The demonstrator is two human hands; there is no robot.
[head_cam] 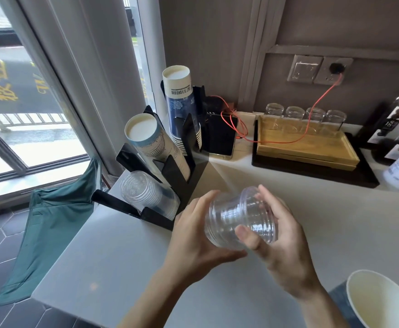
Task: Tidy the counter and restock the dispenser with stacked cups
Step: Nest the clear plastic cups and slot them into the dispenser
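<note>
The person holds a short stack of clear plastic cups (239, 221) on its side above the white worktop (122, 256), between both hands. The left hand (193, 235) cups the wide rim end from below, with its fingers curled under the stack, and the right hand (281, 235) wraps the narrow end, the thumb pressing on the front wall and the fingers bent over the top. This two-handed hold probably serves to press the cups together and keep them aligned before loading. The black cup dispenser (174, 176) stands just to the left of the hands, at the worktop's edge near the window. Its lowest slot already carries a row of clear cups (146, 194), lying tilted, so the held stack most likely belongs there. The two upper slots hold paper cup stacks (151, 143), which lean back. One loose paper cup (380, 301) waits at the lower right, near the right wrist.
</note>
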